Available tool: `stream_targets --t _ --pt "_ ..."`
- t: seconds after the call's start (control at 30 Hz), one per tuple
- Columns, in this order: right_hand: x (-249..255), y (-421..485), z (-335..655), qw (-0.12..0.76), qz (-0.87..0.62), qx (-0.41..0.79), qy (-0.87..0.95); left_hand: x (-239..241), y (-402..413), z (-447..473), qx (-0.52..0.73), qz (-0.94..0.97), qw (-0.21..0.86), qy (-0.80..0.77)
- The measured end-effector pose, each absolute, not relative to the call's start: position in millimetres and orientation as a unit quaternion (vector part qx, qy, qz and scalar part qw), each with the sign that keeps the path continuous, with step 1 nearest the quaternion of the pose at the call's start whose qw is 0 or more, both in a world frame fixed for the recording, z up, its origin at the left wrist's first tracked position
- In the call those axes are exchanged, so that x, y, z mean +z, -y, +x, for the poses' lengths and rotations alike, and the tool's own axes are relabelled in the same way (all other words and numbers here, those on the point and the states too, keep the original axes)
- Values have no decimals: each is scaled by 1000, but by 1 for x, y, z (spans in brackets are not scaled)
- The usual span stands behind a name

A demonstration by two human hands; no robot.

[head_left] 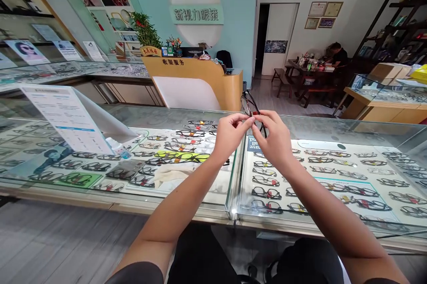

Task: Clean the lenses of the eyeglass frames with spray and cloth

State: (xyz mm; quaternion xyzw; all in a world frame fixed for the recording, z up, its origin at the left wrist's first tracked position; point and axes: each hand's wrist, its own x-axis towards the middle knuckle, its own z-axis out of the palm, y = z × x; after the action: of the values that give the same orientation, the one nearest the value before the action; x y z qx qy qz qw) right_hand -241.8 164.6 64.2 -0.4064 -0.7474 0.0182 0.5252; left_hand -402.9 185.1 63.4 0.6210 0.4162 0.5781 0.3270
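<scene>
Above the glass worktop (pixel 325 127), the left hand (pixel 231 134) and the right hand (pixel 272 136) are sitting close together, their fingertips pinching a dark-framed pair of glasses (pixel 252 102) that they are holding up near the seam between two display sections. Rows of spectacles (pixel 323 170) are lying beneath the glass to the right, while a white bottle (pixel 119 148) is resting beside a folded sign (pixel 63 117) to the left.

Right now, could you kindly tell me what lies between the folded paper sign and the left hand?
In the head view, a white bottle is beside the sign, then rows of eyeglasses show towards the left hand.
</scene>
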Motion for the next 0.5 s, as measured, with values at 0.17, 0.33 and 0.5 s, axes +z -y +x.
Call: stream_targets --t 0.17,0.33,0.5 --pt "48 -159 -226 507 -364 55 780 62 -192 -451 480 696 251 -471" --pt "22 -182 -188 525 -430 34 734 68 -215 -516 184 840 70 -506" --pt "-3 -202 -173 470 -494 64 729 46 -230 -539 -35 863 -24 -503"
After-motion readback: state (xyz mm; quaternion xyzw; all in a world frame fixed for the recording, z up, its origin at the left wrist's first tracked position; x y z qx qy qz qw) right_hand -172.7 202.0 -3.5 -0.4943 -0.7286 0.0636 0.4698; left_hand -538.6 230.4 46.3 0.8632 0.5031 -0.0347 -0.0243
